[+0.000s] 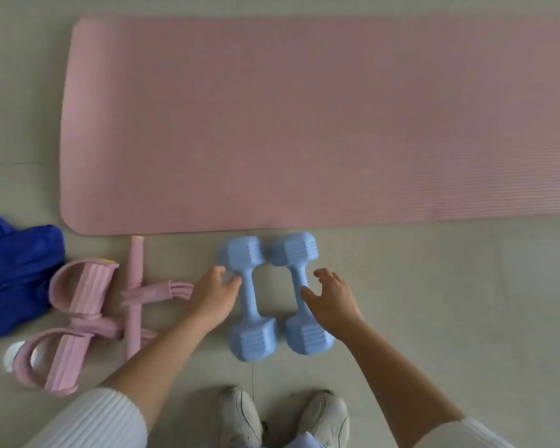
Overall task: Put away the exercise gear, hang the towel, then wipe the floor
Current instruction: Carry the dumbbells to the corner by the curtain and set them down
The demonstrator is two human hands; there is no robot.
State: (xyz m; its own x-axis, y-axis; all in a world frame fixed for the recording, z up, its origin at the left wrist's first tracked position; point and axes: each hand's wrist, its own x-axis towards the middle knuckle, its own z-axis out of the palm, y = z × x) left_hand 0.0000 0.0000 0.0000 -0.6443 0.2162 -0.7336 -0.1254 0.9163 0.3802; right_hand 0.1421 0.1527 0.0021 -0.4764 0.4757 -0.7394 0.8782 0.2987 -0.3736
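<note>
Left grip (215,297) beside dumbbell (253,337) on tiled floor (434,286).

At lower centre, the left blue dumbbell (249,297) and the right blue dumbbell (296,276) are lying side by side on the floor (434,286), just below the pink mat (304,124). The left grip (214,295) is touching the first one's handle; the right grip (333,302) is hovering, fingers spread, over the second.

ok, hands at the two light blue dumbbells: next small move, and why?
Probably close each hand round a handle: left hand and right hand hover open at the left light blue plastic dumbbell and the right dumbbell, neither gripped yet.
</note>
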